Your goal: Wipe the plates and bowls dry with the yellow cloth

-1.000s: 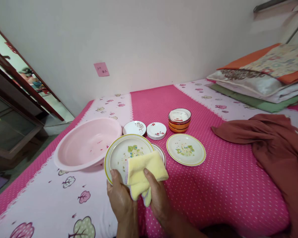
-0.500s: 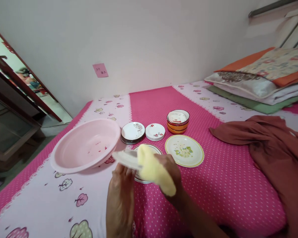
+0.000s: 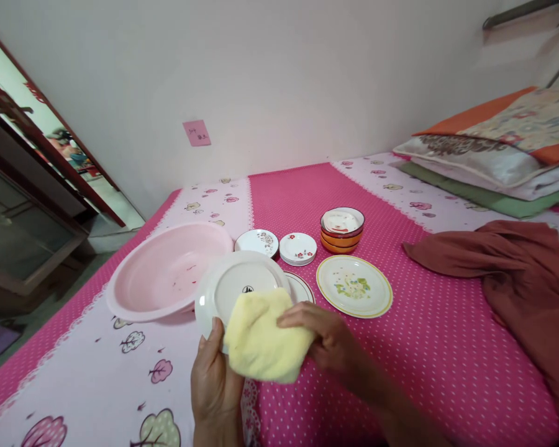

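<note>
At seven o'clock on a white plate [image 3: 221, 288], the left hand [image 3: 217, 379] clamps its edge, thumb across the upturned underside. The right hand [image 3: 328, 335], at four o'clock, grasps a yellow cloth [image 3: 265, 344] over the plate's lower right. Counting from that raised plate, a yellow-rimmed plate [image 3: 354, 287] lies on the bed [image 3: 400, 366] at three o'clock, and a pink basin [image 3: 144, 273] sits at nine. Beyond are brown-patterned plates [image 3: 254, 241] at twelve, small red-flowered plates [image 3: 298, 247] at one and stacked orange bowls [image 3: 340, 242] at two.
</note>
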A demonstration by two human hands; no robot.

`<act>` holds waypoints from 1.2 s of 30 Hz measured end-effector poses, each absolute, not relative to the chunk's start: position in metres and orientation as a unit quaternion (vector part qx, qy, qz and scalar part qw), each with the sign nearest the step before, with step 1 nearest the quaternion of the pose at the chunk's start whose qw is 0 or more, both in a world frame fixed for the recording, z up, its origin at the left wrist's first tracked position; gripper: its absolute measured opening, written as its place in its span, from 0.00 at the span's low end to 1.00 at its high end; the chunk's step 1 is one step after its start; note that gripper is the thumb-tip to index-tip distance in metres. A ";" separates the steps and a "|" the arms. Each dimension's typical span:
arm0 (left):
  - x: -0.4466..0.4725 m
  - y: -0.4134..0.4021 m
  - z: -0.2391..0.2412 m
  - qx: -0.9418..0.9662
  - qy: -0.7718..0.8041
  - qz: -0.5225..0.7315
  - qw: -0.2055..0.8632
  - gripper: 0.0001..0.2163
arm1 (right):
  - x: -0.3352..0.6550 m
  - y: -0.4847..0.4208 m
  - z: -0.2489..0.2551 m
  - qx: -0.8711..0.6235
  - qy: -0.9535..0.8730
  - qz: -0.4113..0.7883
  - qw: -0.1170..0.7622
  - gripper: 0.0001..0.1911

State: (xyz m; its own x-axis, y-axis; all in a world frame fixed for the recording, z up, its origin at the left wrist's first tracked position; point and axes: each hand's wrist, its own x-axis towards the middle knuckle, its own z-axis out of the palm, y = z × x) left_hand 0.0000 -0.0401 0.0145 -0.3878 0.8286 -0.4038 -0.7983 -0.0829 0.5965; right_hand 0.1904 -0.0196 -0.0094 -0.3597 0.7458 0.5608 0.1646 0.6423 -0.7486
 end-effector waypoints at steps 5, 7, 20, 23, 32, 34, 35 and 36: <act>0.006 -0.039 0.007 0.000 0.367 0.737 0.567 0.21 | 0.190 -0.032 0.006 -0.317 -0.787 0.294 0.441 0.36; 0.008 -0.040 0.002 -0.008 0.370 0.719 0.588 0.20 | 0.179 -0.042 0.008 -0.325 -0.823 0.257 0.389 0.45; 0.013 -0.039 -0.003 0.077 0.354 0.725 0.585 0.16 | 0.155 -0.037 -0.021 -0.348 -0.775 0.079 0.522 0.18; 0.010 -0.040 -0.003 0.094 0.347 0.729 0.582 0.23 | 0.181 -0.017 -0.024 -0.399 -0.712 0.052 0.576 0.13; 0.025 -0.042 0.000 0.066 0.344 0.708 0.613 0.22 | 0.181 -0.026 0.000 -0.440 -0.637 0.187 0.605 0.26; 0.031 -0.043 -0.004 0.093 0.344 0.699 0.619 0.22 | 0.161 -0.039 0.003 -0.367 -0.719 0.167 0.566 0.30; 0.033 -0.043 -0.006 0.105 0.348 0.696 0.619 0.23 | 0.154 -0.044 0.003 -0.341 -0.755 0.147 0.541 0.32; 0.035 -0.044 -0.008 0.114 0.351 0.695 0.617 0.23 | 0.148 -0.046 0.002 -0.322 -0.782 0.125 0.518 0.33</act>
